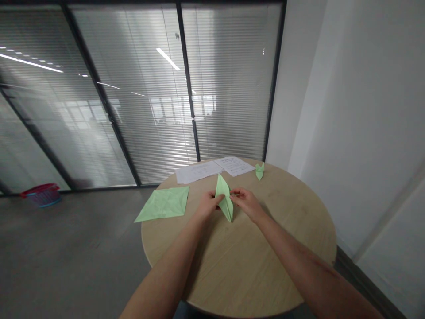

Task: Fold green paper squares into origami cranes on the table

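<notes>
A narrow, diamond-shaped piece of folded light green paper stands tilted above the round wooden table. My left hand pinches its left edge near the middle. My right hand pinches the right edge at about the same height, fingers closed on the paper. Both forearms reach in from the bottom of the view.
A creased green paper square lies flat at the table's left edge, partly overhanging. Two white printed sheets lie at the far side. A small folded green paper figure sits beyond them. A red basket stands on the floor far left.
</notes>
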{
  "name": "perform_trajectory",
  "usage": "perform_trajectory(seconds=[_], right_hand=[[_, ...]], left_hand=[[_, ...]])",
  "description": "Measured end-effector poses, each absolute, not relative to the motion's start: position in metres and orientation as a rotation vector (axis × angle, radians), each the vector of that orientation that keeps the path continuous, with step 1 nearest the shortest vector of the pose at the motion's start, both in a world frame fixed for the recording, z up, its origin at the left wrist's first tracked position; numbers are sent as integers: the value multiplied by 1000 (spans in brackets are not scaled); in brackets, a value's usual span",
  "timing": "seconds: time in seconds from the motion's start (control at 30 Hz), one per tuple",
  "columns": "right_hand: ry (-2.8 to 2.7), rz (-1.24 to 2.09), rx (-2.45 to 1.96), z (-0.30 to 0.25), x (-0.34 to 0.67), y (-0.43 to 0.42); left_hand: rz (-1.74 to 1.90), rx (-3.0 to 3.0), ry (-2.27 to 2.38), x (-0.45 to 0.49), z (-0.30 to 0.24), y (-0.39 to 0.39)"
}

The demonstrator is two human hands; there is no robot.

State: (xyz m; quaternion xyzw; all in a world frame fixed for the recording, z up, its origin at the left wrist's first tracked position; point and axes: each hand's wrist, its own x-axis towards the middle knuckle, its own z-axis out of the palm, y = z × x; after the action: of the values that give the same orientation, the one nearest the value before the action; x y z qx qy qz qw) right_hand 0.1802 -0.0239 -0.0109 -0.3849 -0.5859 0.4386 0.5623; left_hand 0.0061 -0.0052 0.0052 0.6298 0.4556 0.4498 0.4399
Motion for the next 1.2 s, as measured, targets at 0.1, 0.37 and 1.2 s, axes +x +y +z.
perform_trajectory(seconds=[0.1, 0.37, 1.2], right_hand=[[-1354, 1069, -867, -12, 178, -25], [-1329, 1188, -942, -15, 179, -22], [-1184, 1242, -912, -18, 176, -20]], left_hand=[[1084, 1615, 1077, 8, 6, -7], [1066, 1666, 1020, 11, 9, -12], [1351, 1602, 1057, 13, 6, -8]])
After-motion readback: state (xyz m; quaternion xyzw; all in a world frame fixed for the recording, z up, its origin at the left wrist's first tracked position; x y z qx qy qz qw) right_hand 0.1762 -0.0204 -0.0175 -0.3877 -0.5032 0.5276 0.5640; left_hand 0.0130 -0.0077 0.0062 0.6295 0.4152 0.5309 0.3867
